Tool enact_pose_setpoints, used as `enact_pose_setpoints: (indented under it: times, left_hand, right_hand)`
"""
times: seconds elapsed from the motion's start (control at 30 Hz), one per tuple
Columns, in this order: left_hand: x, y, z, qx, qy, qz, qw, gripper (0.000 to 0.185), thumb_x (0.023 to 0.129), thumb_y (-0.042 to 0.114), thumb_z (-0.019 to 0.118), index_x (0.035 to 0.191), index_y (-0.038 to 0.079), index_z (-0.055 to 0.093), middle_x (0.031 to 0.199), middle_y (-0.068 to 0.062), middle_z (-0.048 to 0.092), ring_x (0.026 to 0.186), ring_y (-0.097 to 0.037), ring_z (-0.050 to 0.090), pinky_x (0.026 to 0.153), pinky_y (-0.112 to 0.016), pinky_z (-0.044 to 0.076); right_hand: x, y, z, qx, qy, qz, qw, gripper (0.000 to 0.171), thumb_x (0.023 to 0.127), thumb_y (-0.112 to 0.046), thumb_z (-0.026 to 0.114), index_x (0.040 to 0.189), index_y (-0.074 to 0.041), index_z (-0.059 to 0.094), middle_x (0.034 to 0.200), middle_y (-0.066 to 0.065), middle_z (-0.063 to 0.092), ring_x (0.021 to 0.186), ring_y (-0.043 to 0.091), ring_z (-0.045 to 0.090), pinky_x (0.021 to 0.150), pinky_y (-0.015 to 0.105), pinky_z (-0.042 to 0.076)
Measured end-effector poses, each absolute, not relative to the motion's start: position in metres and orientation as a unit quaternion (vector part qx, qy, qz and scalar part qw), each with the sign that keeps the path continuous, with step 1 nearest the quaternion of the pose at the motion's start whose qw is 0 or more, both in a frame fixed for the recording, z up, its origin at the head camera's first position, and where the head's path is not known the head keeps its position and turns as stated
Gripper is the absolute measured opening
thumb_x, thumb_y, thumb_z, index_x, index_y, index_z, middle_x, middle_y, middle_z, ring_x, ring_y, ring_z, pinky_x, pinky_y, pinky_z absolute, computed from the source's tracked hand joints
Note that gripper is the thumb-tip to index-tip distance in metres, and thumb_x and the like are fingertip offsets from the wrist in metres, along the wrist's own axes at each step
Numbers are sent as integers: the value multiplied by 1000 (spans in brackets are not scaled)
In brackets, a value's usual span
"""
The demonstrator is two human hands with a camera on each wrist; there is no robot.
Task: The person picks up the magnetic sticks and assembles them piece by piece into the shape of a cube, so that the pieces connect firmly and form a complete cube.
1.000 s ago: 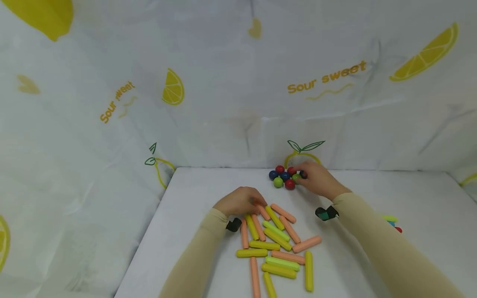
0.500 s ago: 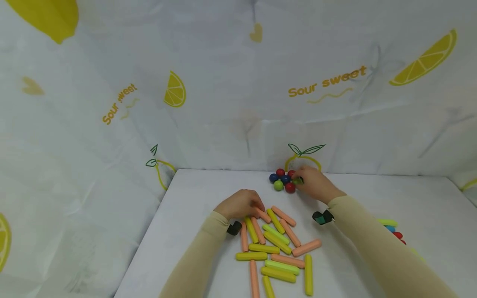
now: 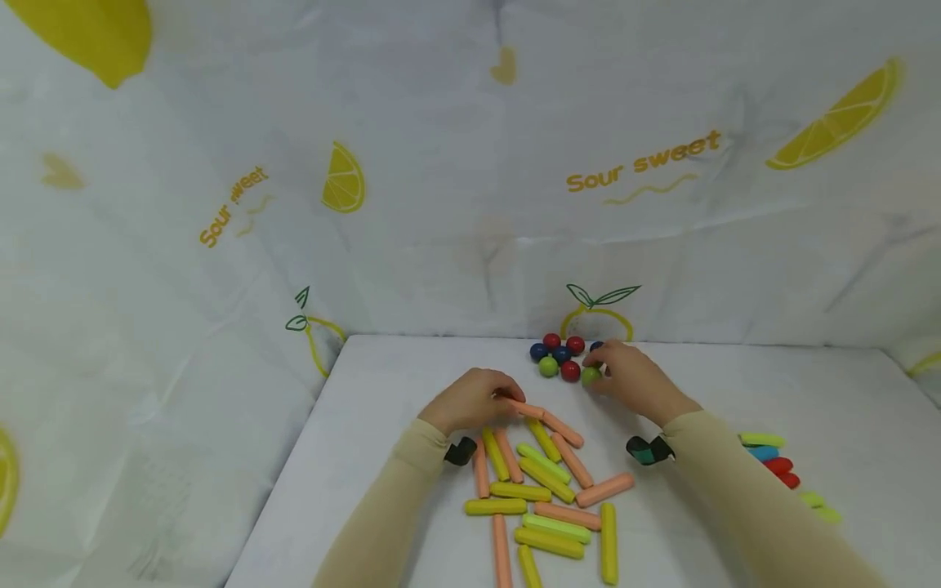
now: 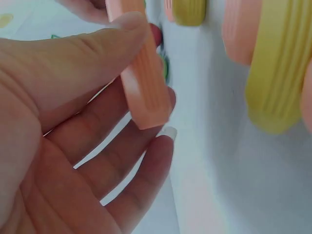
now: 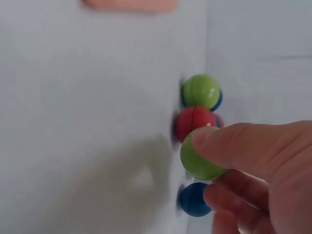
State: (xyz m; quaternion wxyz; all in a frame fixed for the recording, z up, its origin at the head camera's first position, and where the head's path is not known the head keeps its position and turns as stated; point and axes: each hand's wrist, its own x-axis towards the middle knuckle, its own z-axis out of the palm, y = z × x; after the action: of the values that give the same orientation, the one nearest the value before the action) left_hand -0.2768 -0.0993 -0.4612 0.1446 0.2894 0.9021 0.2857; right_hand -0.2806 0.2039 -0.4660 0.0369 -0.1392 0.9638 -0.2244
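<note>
My left hand (image 3: 474, 400) pinches a ribbed salmon-pink stick (image 4: 144, 78) between thumb and fingers, above other sticks. In the head view that stick's far end overlaps another pink stick (image 3: 564, 430). Farther back, my right hand (image 3: 635, 380) holds a green ball (image 5: 197, 158) between thumb and fingers. Beside it are a red ball (image 3: 570, 371), a second green ball (image 3: 548, 367) and a dark blue ball (image 5: 194, 200) partly behind the fingers. More red and blue balls sit close together at the table's back edge.
Several yellow sticks (image 3: 543, 539), pink sticks and lime sticks (image 3: 544, 462) lie scattered across the front middle of the white table (image 3: 390, 367). At right, partly behind the right sleeve, are red pieces (image 3: 779, 467) and a blue piece (image 3: 762, 452). A lemon-print sheet (image 3: 456, 204) stands behind.
My left hand has raised the pink stick and turned it flatter, toward the right. My right hand has drawn the green ball forward, slightly away from the cluster, uncovering a blue ball.
</note>
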Motion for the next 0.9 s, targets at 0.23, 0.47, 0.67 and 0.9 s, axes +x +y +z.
enact_pose_setpoints:
  times: [0.23,0.47,0.67,0.9]
  left_hand:
    - [-270,-90,-463,281,901,299,143,13,106,32,71,114,26,80,109,14,76,97,-4,65,92,-25,56]
    - [-265,-80,-461,287,897,308,133,26,105,49,68,111,27,81,105,17,76,94,-2,65,88,-23,57]
    - [-259,-74,-457,301,893,304,135,20,108,36,68,113,23,81,106,13,77,92,-3,64,88,-22,57]
    - [-255,-71,-455,311,895,291,128,16,108,32,68,113,23,81,105,14,76,91,-3,64,87,-21,56]
  right_hand:
    - [-237,199,-469,-130,950,-281,39,33,96,-16,82,127,-8,76,117,6,75,106,26,69,91,48,63]
    - [-206,189,-465,-139,939,-316,12,33,96,-16,83,127,-12,75,122,4,75,106,23,71,87,43,64]
    - [-196,184,-464,-142,934,-327,-2,34,95,-14,83,128,-11,75,122,3,75,105,23,72,86,43,64]
    - [-194,184,-465,-157,933,-324,-17,34,96,-15,82,129,-10,74,122,2,76,104,21,72,85,40,63]
